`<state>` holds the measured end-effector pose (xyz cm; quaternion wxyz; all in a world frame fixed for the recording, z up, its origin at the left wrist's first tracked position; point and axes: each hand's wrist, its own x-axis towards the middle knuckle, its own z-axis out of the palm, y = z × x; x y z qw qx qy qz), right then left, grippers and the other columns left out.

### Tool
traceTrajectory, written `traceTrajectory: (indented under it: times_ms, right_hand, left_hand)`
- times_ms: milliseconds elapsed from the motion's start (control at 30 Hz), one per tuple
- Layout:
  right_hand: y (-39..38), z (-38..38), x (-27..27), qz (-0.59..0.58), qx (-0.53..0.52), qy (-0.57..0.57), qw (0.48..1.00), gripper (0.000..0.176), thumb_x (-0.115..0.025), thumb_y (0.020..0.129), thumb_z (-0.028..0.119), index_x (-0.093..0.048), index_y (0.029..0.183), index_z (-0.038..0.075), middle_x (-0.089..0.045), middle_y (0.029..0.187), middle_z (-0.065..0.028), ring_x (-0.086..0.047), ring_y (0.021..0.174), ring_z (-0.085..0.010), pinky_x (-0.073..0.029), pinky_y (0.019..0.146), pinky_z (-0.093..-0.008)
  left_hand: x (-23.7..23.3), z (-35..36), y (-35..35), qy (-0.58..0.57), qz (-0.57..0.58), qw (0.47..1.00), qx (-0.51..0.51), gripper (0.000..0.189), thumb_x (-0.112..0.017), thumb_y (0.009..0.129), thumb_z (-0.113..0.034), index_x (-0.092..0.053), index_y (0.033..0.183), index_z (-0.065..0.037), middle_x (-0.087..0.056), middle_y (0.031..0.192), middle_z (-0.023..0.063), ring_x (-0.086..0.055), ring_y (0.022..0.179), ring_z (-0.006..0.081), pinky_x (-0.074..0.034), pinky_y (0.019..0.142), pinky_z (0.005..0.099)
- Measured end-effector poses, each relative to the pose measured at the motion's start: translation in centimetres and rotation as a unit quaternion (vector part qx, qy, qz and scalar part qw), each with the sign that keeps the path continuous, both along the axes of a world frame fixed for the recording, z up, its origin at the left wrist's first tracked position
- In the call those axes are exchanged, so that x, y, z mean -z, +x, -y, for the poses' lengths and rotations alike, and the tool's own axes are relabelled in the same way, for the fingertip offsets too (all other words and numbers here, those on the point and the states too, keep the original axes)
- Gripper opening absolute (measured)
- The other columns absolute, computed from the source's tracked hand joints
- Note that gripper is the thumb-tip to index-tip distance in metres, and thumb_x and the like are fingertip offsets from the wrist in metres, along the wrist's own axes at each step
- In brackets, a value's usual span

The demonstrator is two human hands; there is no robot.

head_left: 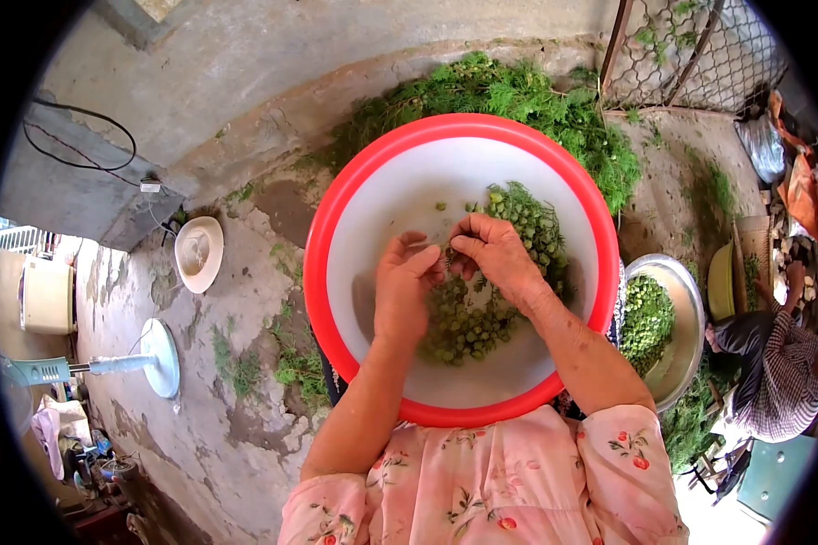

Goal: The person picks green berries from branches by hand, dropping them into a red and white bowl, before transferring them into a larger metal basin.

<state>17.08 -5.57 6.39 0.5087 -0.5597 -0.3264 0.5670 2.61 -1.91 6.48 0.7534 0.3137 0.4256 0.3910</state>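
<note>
A large basin with a red rim [323, 195] and white inside is right in front of me. Inside it lie small, roundish green pods or cones [463, 331], heaped at the near side and mixed with leafy green sprigs [532, 213] at the right. Over the basin's middle, my right hand [498, 257] is closed, thumb and fingers pinched on a thin green sprig [448, 252]. Facing it, my left hand [405, 283] has its fingers curled in at the sprig's other side. Its fingertips are slightly blurred, and what they hold is partly hidden.
Feathery green branches [554, 109] lie behind the basin by the wall. At the right stands a metal bowl [691, 300] full of green pieces. Another person [777, 372] sits farther right. To the left are a straw-coloured hat [211, 254] and a pale-blue fan base [161, 359].
</note>
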Motion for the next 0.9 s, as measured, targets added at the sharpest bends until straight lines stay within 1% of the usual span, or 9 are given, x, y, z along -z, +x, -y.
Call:
traceTrajectory:
  times_ms: [133, 300, 333, 400, 500, 600, 700, 800, 900]
  right_hand:
    - [0.0, 0.0, -0.5, -0.070, 0.043, -0.013, 0.997, 0.013, -0.052, 0.087, 0.007, -0.058, 0.095, -0.002, -0.059, 0.076, -0.0059, -0.057, 0.061, -0.0115, -0.047, 0.052, -0.0253]
    - [0.2, -0.1, 0.3, -0.046, 0.016, 0.029, 0.998, 0.015, -0.052, 0.089, 0.007, -0.057, 0.101, -0.002, -0.060, 0.078, -0.0057, -0.059, 0.063, -0.0124, -0.049, 0.054, -0.0243]
    - [0.2, -0.1, 0.5, -0.037, 0.003, 0.039, 0.999, 0.015, -0.052, 0.089, 0.007, -0.057, 0.102, -0.001, -0.060, 0.078, -0.0051, -0.060, 0.065, -0.0124, -0.050, 0.055, -0.0238]
    - [0.4, -0.1, 0.3, -0.057, 0.026, 0.020, 0.998, 0.015, -0.053, 0.089, 0.006, -0.057, 0.101, -0.001, -0.060, 0.077, -0.0051, -0.060, 0.064, -0.0125, -0.050, 0.055, -0.0239]
    - [0.9, -0.2, 0.5, -0.079, 0.056, 0.002, 0.995, 0.014, -0.054, 0.088, 0.006, -0.058, 0.100, -0.001, -0.060, 0.076, -0.0051, -0.059, 0.063, -0.0125, -0.050, 0.054, -0.0238]
    - [0.8, -0.2, 0.6, -0.086, 0.064, -0.001, 0.994, 0.016, -0.054, 0.087, 0.007, -0.059, 0.099, -0.002, -0.061, 0.076, -0.0059, -0.059, 0.060, -0.0122, -0.049, 0.053, -0.0243]
    - [0.4, -0.2, 0.9, -0.072, 0.053, 0.008, 0.996, 0.013, -0.054, 0.087, 0.007, -0.060, 0.096, -0.001, -0.061, 0.076, -0.0060, -0.058, 0.060, -0.0123, -0.049, 0.051, -0.0238]
    - [0.3, -0.2, 0.8, -0.055, 0.057, 0.011, 0.997, 0.011, -0.055, 0.088, 0.007, -0.060, 0.094, 0.000, -0.061, 0.076, -0.0060, -0.058, 0.060, -0.0121, -0.049, 0.050, -0.0236]
    - [0.8, -0.3, -0.2, -0.015, 0.108, -0.008, 0.994, 0.012, -0.054, 0.088, 0.007, -0.060, 0.095, 0.000, -0.061, 0.076, -0.0060, -0.057, 0.060, -0.0115, -0.048, 0.050, -0.0239]
  left_hand:
    - [0.4, -0.3, -0.5, -0.023, 0.020, 0.999, 0.020, 0.014, -0.058, 0.086, -0.011, -0.060, 0.099, -0.004, -0.059, 0.077, 0.0036, -0.056, 0.068, 0.0117, -0.047, 0.062, 0.0253]
    - [0.2, -0.4, -0.6, -0.048, 0.028, 0.998, 0.032, 0.016, -0.057, 0.087, -0.012, -0.060, 0.102, -0.005, -0.060, 0.078, 0.0039, -0.056, 0.069, 0.0123, -0.047, 0.063, 0.0257]
    - [0.4, -0.4, -0.5, -0.052, 0.026, 0.998, 0.011, 0.017, -0.058, 0.087, -0.013, -0.060, 0.103, -0.005, -0.060, 0.079, 0.0036, -0.057, 0.070, 0.0126, -0.047, 0.063, 0.0258]
    - [0.8, -0.3, -0.3, -0.060, 0.024, 0.997, -0.032, 0.019, -0.058, 0.087, -0.013, -0.059, 0.105, -0.006, -0.060, 0.080, 0.0029, -0.057, 0.073, 0.0130, -0.047, 0.065, 0.0261]
    - [-0.1, -0.2, 0.0, -0.047, -0.030, 0.994, -0.094, 0.023, -0.058, 0.087, -0.012, -0.057, 0.110, -0.006, -0.060, 0.083, 0.0017, -0.058, 0.078, 0.0138, -0.047, 0.066, 0.0258]
    - [-0.2, 0.1, 0.0, 0.019, -0.087, 0.995, -0.044, 0.025, -0.059, 0.086, -0.013, -0.057, 0.110, -0.005, -0.060, 0.084, 0.0008, -0.058, 0.080, 0.0140, -0.046, 0.066, 0.0245]
    - [-0.6, 0.6, 0.2, 0.075, -0.119, 0.986, 0.089, 0.026, -0.060, 0.086, -0.014, -0.059, 0.108, -0.003, -0.061, 0.083, 0.0015, -0.057, 0.077, 0.0125, -0.044, 0.065, 0.0236]
    - [0.2, 1.2, 0.5, 0.102, -0.091, 0.982, 0.131, 0.023, -0.062, 0.085, -0.016, -0.061, 0.103, -0.002, -0.061, 0.078, 0.0017, -0.055, 0.069, 0.0099, -0.043, 0.060, 0.0226]
    - [0.4, 0.5, 0.0, 0.053, -0.145, 0.984, 0.088, 0.020, -0.062, 0.085, -0.016, -0.061, 0.100, -0.003, -0.060, 0.075, 0.0019, -0.054, 0.061, 0.0084, -0.043, 0.056, 0.0221]
